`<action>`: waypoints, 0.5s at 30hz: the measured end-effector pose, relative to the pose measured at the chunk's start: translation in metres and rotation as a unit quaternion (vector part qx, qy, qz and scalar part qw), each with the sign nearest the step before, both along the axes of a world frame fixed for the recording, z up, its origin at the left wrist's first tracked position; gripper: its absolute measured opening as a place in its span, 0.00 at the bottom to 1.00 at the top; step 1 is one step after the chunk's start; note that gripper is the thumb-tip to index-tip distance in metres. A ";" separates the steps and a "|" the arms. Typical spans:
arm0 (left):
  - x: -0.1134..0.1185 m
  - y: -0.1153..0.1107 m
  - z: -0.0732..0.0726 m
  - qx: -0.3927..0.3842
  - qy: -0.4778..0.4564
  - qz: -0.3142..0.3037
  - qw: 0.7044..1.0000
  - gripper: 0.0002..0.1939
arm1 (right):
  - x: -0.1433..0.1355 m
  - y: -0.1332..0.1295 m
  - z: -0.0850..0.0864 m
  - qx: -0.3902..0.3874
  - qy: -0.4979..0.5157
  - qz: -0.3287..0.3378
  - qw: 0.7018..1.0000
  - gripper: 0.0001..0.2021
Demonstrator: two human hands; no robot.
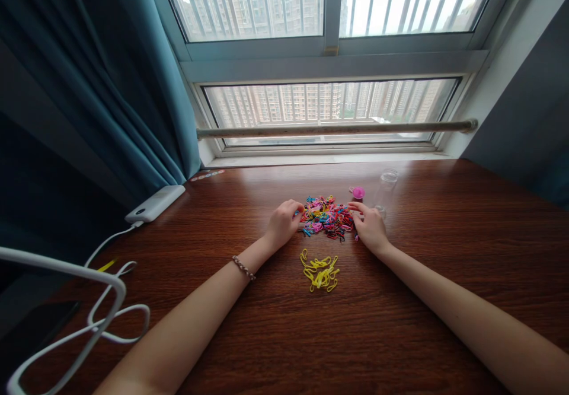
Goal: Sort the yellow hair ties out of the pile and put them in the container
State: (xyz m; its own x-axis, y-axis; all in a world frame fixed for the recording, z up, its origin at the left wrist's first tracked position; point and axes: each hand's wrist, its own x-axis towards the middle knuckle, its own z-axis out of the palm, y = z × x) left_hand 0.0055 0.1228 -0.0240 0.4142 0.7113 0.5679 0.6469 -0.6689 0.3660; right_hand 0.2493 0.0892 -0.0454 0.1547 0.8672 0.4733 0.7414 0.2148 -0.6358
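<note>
A pile of small multicoloured bands (326,214) lies on the brown wooden table (267,335). At the pile's left edge is my left hand (284,223), its fingers curled together; whatever is between the fingertips is too small to make out. My right hand (370,226) rests at the right edge of the pile with its fingers apart, touching the bands. Nearer to me, between my forearms, sits a separate loose group of yellow bands (320,271). Behind my right hand are a small pink lid (358,193) and a clear jar (386,188) standing upright.
A white power strip (155,203) lies at the table's back left, with a looping white cable (120,291) down the left side. Blue curtains (133,75) hang at the left. A horizontal rail (338,128) crosses the window behind the table.
</note>
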 end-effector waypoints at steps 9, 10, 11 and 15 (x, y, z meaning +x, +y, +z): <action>0.030 -0.047 0.016 -0.072 0.104 -0.305 0.944 0.09 | 0.002 0.006 -0.006 -0.022 0.005 0.020 1.000 0.14; 0.032 -0.052 0.016 -0.078 0.112 -0.318 0.938 0.09 | 0.002 0.007 -0.006 -0.022 0.002 0.016 1.000 0.14; 0.034 -0.055 0.016 -0.085 0.116 -0.327 0.934 0.09 | 0.002 0.007 -0.007 -0.023 0.000 0.013 1.000 0.14; 0.038 -0.061 0.016 -0.113 0.105 -0.344 0.926 0.10 | 0.003 0.008 -0.007 -0.032 0.024 0.020 0.999 0.14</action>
State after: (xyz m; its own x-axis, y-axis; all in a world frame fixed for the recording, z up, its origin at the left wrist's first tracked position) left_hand 0.0439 0.0622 -0.0075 0.8978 0.3288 0.2930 0.1685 -0.8712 0.4612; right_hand 0.2524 0.0967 -0.0528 0.1400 0.9013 0.4100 0.7010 0.2022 -0.6839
